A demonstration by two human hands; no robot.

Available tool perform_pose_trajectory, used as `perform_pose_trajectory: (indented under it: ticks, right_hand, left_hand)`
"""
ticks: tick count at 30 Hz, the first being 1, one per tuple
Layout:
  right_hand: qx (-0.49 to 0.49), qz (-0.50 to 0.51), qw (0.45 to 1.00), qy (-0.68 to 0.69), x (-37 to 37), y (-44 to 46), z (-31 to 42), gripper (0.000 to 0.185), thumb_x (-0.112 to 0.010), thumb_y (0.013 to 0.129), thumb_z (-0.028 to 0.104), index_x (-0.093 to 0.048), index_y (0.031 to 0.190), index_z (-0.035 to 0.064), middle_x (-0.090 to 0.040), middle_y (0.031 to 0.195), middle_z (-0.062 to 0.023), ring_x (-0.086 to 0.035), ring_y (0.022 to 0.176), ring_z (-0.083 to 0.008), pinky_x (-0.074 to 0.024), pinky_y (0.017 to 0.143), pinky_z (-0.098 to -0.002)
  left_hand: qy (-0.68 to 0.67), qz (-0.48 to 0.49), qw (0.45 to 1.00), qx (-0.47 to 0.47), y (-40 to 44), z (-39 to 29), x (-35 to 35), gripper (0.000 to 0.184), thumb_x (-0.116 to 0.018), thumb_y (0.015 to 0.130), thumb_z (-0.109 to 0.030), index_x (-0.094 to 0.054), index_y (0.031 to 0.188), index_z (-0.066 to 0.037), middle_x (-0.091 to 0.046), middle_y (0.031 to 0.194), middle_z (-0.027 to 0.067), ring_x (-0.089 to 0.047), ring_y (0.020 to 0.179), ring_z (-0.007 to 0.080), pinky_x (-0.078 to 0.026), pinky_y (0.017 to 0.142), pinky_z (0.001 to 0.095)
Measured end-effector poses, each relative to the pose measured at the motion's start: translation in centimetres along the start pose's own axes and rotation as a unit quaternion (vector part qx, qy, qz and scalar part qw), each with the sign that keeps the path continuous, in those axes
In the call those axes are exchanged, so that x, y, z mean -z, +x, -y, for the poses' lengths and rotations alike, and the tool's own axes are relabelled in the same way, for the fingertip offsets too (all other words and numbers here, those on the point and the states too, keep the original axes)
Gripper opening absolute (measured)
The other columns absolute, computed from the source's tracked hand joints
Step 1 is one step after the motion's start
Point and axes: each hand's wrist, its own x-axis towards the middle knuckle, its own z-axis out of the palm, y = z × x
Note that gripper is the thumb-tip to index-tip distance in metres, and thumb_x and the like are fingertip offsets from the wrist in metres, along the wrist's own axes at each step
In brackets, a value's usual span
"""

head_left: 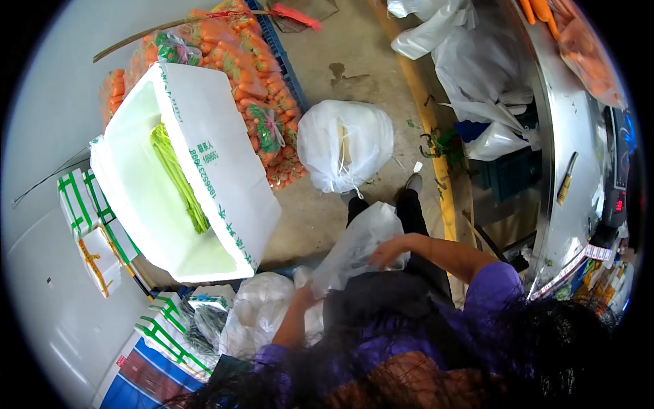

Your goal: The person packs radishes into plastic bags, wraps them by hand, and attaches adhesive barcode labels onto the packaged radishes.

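Note:
A clear plastic bag (351,247) stretches across the front of my body, loose and crumpled. My left hand (306,297) is closed on its lower left edge. On the other side, my right hand (388,253) grips the bag with curled fingers; some fingertips are hidden by the plastic. In front of my feet stands a full white plastic sack (345,144) with a light strap across its top. To the left, a large white foam box (225,160) lies tilted, with a bunch of green celery (178,176) inside it.
Bagged carrots (255,82) are stacked behind the foam box, with a stick (146,33) across them. At right is a metal counter (562,129) with a knife (567,178). White plastic bags (262,307) and taped foam boxes (167,330) sit at lower left.

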Motion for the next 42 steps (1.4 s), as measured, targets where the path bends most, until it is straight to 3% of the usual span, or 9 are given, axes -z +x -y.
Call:
perform_pose_trajectory:
  ticks: [2,6,10,13,16,22,31,35,42]
  right_hand:
    - [0.115,0.014,0.952,0.283,3.6,1.1,2.3,0.028,-0.053,0.083,0.028,-0.062,0.098,0.0070,-0.061,0.102,-0.0019,-0.052,0.100,-0.0187,-0.0287,0.098,-0.0351]
    - [0.118,-0.599,0.635,0.473,15.5,5.2,2.6,0.012,-0.052,0.078,0.000,-0.059,0.088,0.0019,-0.060,0.079,-0.0035,-0.056,0.073,-0.0100,-0.0449,0.065,-0.0230]
    - [-0.167,-0.510,0.842,0.056,19.9,15.5,-3.0,0.021,-0.055,0.078,0.014,-0.059,0.097,0.0056,-0.060,0.087,-0.0048,-0.057,0.078,-0.0128,-0.0465,0.072,-0.0274]
    - [-0.287,-0.508,0.809,0.065,19.3,21.4,-7.3,0.031,-0.053,0.079,0.029,-0.058,0.099,0.0063,-0.061,0.091,-0.0054,-0.059,0.082,-0.0179,-0.0463,0.075,-0.0316]
    - [-0.032,-0.445,0.669,0.595,19.0,26.1,-9.8,0.043,-0.043,0.084,0.039,-0.054,0.109,0.0062,-0.059,0.103,-0.0079,-0.057,0.092,-0.0217,-0.0440,0.080,-0.0354]
    - [-0.087,-0.541,0.542,0.637,19.0,32.2,-12.5,0.055,-0.029,0.087,0.046,-0.047,0.120,0.0056,-0.053,0.114,-0.0096,-0.051,0.099,-0.0207,-0.0410,0.083,-0.0374]
    - [-0.015,-0.324,0.614,0.720,18.8,15.1,-1.5,0.030,-0.049,0.085,0.026,-0.058,0.097,0.0005,-0.060,0.082,-0.0085,-0.058,0.071,-0.0202,-0.0474,0.064,-0.0307]
    - [-0.253,-0.507,0.821,0.077,15.4,5.9,0.7,0.043,-0.062,0.069,0.028,-0.055,0.105,0.0056,-0.061,0.088,-0.0147,-0.060,0.079,-0.0290,-0.0465,0.070,-0.0374]
    - [-0.252,-0.401,0.879,-0.051,9.2,-5.9,11.5,0.054,-0.069,0.059,0.029,-0.052,0.105,0.0088,-0.060,0.091,-0.0193,-0.058,0.086,-0.0359,-0.0466,0.075,-0.0410]
  left_hand:
    - [-0.359,-0.109,0.926,0.045,0.7,3.0,-3.2,0.057,-0.071,0.065,-0.017,-0.047,0.114,0.002,-0.056,0.102,0.0216,-0.053,0.097,0.0348,-0.045,0.079,0.0405]
    - [-0.392,-0.230,0.890,0.042,0.7,4.5,-3.6,0.044,-0.065,0.071,-0.009,-0.048,0.110,0.002,-0.057,0.092,0.0188,-0.055,0.090,0.0321,-0.045,0.073,0.0373]
    - [-0.338,-0.138,0.931,0.022,0.2,3.1,-0.7,0.028,-0.056,0.079,-0.008,-0.049,0.105,0.001,-0.056,0.092,0.0136,-0.055,0.088,0.0275,-0.044,0.069,0.0360]
    - [-0.532,-0.023,0.839,0.114,0.8,1.0,1.4,0.025,-0.052,0.084,-0.013,-0.049,0.106,-0.003,-0.056,0.091,0.0111,-0.055,0.090,0.0257,-0.044,0.070,0.0375]
    - [-0.605,-0.025,0.782,0.146,1.2,-1.7,1.8,0.029,-0.054,0.082,-0.014,-0.048,0.109,-0.005,-0.056,0.091,0.0099,-0.055,0.090,0.0257,-0.041,0.074,0.0406]
    - [-0.718,-0.084,0.680,0.119,0.1,-5.9,1.0,0.039,-0.059,0.079,-0.016,-0.045,0.115,-0.008,-0.056,0.092,0.0076,-0.055,0.091,0.0258,-0.036,0.084,0.0467]
    - [-0.860,-0.077,0.492,-0.108,0.8,-12.1,8.0,0.058,-0.067,0.072,-0.018,-0.040,0.124,-0.015,-0.056,0.092,0.0035,-0.054,0.092,0.0253,-0.024,0.098,0.0575]
    - [-0.851,-0.040,0.482,-0.203,1.3,-13.6,9.6,0.064,-0.070,0.069,-0.016,-0.039,0.125,-0.017,-0.056,0.088,0.0015,-0.054,0.091,0.0228,-0.020,0.100,0.0577]
    - [-0.836,-0.050,0.519,-0.172,1.0,-17.2,11.3,0.072,-0.067,0.072,-0.013,-0.027,0.132,-0.020,-0.052,0.086,0.0025,-0.055,0.080,0.0209,-0.028,0.098,0.0537]
